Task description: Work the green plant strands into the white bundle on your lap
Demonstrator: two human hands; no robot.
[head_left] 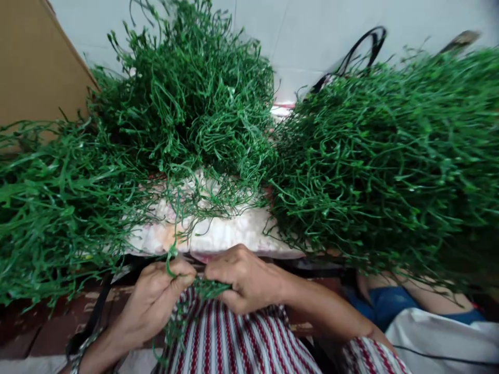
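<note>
My left hand [156,296] is closed, thumb and forefinger pinching a thin green stem [171,259] that looks like plastic. Part of that stem stands up above the fingers. Close beside it on the right, my right hand [245,280] is wrapped round a small bunch of green stems [212,289], whose ends poke out under the palm. More strands hang below the hands in front of the striped apron or shirt [234,337]. Both hands are held just off the table's near edge, and the fingertips almost meet.
Tangled green stems form a large left heap [58,208], a middle heap [187,104] and a right heap [390,166]. A pale patterned cover [230,234] lies under them. Cardboard [39,62] stands at far left, a black strap [362,47] at the wall. Another person's legs [393,301] are at right.
</note>
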